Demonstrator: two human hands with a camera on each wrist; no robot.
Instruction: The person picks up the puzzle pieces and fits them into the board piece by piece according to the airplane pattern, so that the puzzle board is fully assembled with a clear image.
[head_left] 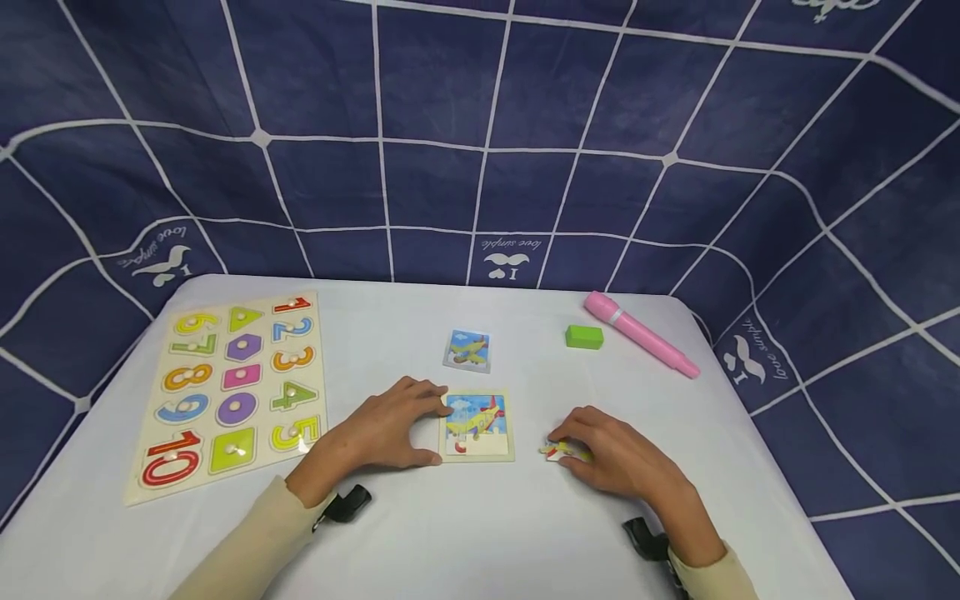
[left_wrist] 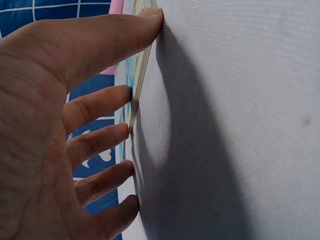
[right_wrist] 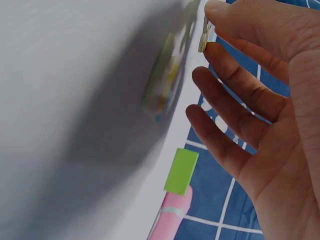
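A small square jigsaw board (head_left: pixel 513 454) with an airplane picture lies at the middle of the table; a white patch shows along the picture's lower part. My left hand (head_left: pixel 393 423) rests at its left edge, thumb at the near corner and index finger farther up. The left wrist view shows the thumb (left_wrist: pixel 115 42) and index fingertip touching the thin edge. To the right, apart from the board, my right hand (head_left: pixel 618 454) pinches a jigsaw piece (head_left: pixel 555 450) with yellow and red print. In the right wrist view the piece (right_wrist: pixel 204 37) appears edge-on between thumb and finger.
Beyond the board lies a small airplane picture tile (head_left: pixel 467 351). A green block (head_left: pixel 584 337) and a pink marker (head_left: pixel 641 333) lie at the back right. On the left is a number and shape peg puzzle (head_left: pixel 202 400). Dark blue checked cloth (head_left: pixel 435 192) hangs behind the table.
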